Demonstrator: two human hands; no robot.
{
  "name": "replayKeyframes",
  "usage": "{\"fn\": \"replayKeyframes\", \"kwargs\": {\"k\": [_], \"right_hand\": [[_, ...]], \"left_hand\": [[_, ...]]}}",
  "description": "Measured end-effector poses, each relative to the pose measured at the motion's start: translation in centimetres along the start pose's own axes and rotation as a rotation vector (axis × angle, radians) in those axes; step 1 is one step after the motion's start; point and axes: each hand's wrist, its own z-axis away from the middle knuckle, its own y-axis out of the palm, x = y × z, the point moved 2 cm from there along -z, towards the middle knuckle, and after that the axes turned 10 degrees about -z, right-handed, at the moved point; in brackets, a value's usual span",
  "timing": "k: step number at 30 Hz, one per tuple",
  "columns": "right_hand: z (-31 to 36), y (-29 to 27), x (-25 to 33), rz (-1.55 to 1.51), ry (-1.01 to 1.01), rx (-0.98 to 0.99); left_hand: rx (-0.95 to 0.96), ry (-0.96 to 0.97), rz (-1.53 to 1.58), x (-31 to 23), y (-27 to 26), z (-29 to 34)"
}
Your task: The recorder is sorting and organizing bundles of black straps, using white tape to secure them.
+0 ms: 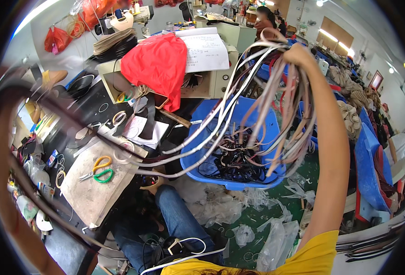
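My right hand (297, 56), raised on an outstretched arm, is closed round a bundle of long narrow straps (262, 117) in white, beige, pinkish brown and grey. Several white straps (220, 107) sweep from it down across the table edge toward the left. Dark straps (74, 117), smeared by motion, run up to my left hand (12, 94) at the left rim and hang down from there. That hand is blurred, its fingers indistinct, but the straps are held up at it. Beneath the right-hand bundle, a blue plastic bin (195, 169) contains tangled black and pale straps.
Scissors with orange and green handles (99, 172) lie on a stained board (81, 199) on the black table. Behind are a red bag (154, 64), papers (207, 50) and a hammer (175, 118). Clear plastic scraps (275, 243) litter the green floor. Heaped goods (349, 119) stand at right.
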Motion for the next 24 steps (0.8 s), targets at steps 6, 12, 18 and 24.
{"fn": "replayKeyframes", "kwargs": {"k": [6,12,18,24], "right_hand": [[0.3,22.5,-9.7,-1.096,0.443,0.409],[10.7,27.5,-4.1,-0.748,0.764,0.437],[11.5,15.6,6.8,-1.302,-0.361,0.285],[16.7,11.8,12.7,-0.994,-0.653,0.344]], "left_hand": [[0.489,0.172,0.229,-16.5,15.0,-2.7],[0.744,0.121,0.316,-20.9,23.3,0.4],[0.689,0.124,0.346,-21.4,24.1,2.4],[0.408,0.023,0.681,-17.6,21.4,6.3]]}}
